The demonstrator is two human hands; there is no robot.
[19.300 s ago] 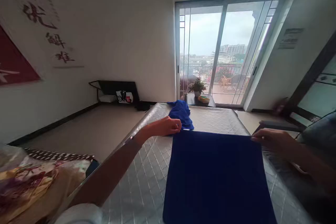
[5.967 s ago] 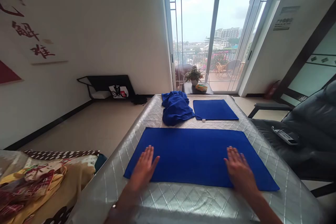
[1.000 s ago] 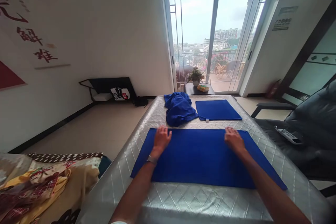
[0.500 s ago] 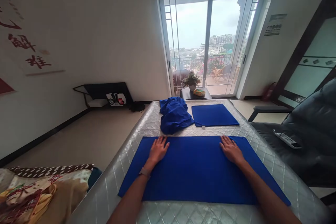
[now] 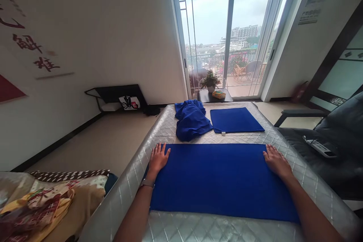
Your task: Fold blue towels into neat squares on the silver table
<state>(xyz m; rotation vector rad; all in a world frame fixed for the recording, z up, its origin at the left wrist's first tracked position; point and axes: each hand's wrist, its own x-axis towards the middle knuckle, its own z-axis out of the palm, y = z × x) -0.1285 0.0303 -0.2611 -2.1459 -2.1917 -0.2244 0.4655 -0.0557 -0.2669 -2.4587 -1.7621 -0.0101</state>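
A large blue cloth [image 5: 218,177] lies flat and spread out on the quilted silver table [image 5: 198,230]. My left hand [image 5: 157,158] rests flat on the cloth's far left corner, fingers stretched out. At the far right corner my right hand [image 5: 275,162] lies flat on it too, fingers apart. Beyond the cloth sit a crumpled heap of blue cloths [image 5: 191,120] and a neatly folded blue cloth [image 5: 235,120] to its right.
A small dark side table with a potted plant [image 5: 211,81] stands past the table's far end, before glass balcony doors. A dark recliner [image 5: 334,140] with a remote on it is at the right. Patterned bedding [image 5: 42,200] lies at the lower left.
Both hands have slid outward along the cloth's far edge, the left one to the left corner and the right one to the right corner. The cloth stays flat.
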